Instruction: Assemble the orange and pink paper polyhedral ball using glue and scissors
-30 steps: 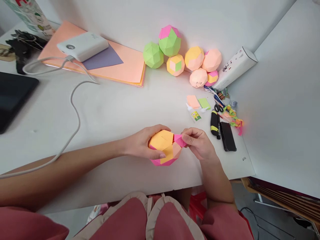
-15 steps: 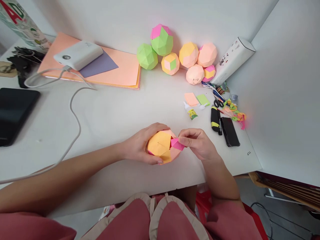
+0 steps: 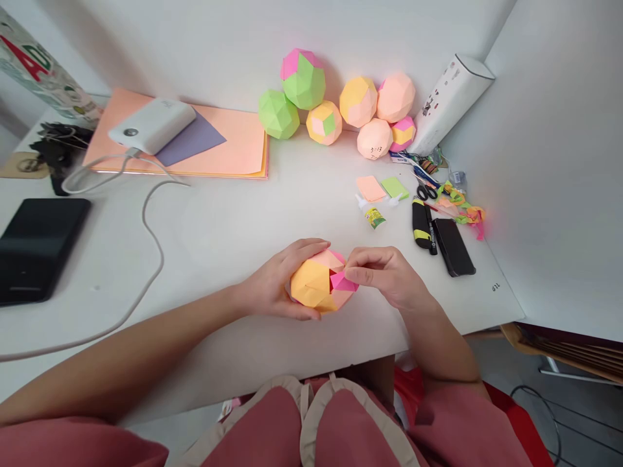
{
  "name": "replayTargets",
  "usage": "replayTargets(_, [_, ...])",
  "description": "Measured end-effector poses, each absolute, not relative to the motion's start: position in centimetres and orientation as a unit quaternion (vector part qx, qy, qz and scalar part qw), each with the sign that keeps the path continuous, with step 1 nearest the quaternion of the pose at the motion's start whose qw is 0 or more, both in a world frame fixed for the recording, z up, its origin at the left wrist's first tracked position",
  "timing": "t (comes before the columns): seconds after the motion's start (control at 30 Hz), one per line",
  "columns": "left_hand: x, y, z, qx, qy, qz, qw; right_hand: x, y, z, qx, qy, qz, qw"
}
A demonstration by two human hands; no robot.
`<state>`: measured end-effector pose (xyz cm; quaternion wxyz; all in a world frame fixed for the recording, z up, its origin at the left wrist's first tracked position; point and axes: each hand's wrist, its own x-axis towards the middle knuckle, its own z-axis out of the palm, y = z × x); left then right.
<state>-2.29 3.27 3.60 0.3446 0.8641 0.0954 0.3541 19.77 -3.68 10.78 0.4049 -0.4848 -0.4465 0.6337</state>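
A faceted paper ball (image 3: pixel 311 285) in yellow-orange, peach and pink is held near the table's front edge. Around its left side wraps my left hand (image 3: pixel 285 279), fingers over the top and thumb below. My right hand (image 3: pixel 379 275) pinches a bright pink paper piece (image 3: pixel 342 282) at the ball's right side, between thumb and index finger. A dark gap shows in the ball's surface beside that piece. The tips of my right fingers partly hide the pink paper, so how far it sits in the ball I cannot tell.
Finished paper balls (image 3: pixel 304 81) stand along the back wall. Sticky notes (image 3: pixel 370 189), a glue bottle (image 3: pixel 374 217), scissors (image 3: pixel 427 192), a cutter (image 3: pixel 421 224) and a phone (image 3: pixel 453 246) lie right. Left are a power bank (image 3: pixel 153 123) on paper sheets (image 3: pixel 233 139), its cable (image 3: pixel 153 227) and a black tablet (image 3: pixel 43 250).
The view has shifted and turned slightly. Both hands keep their hold; the ball is tilted a little, and the pink piece sits closer against its gap.
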Motion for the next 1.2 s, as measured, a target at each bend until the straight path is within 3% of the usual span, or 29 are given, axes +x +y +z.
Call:
replayTargets(0.3, [-2.5,3.1,3.0,0.888,0.085,0.383,0.237,19.3,-5.1,11.5,-0.5,-0.65,0.425,0.383])
replayTargets(1.2, [-2.2,3.2,2.7,0.888,0.072,0.441,0.11,18.8,-5.7,10.9,-0.451,-0.737,0.302,0.403])
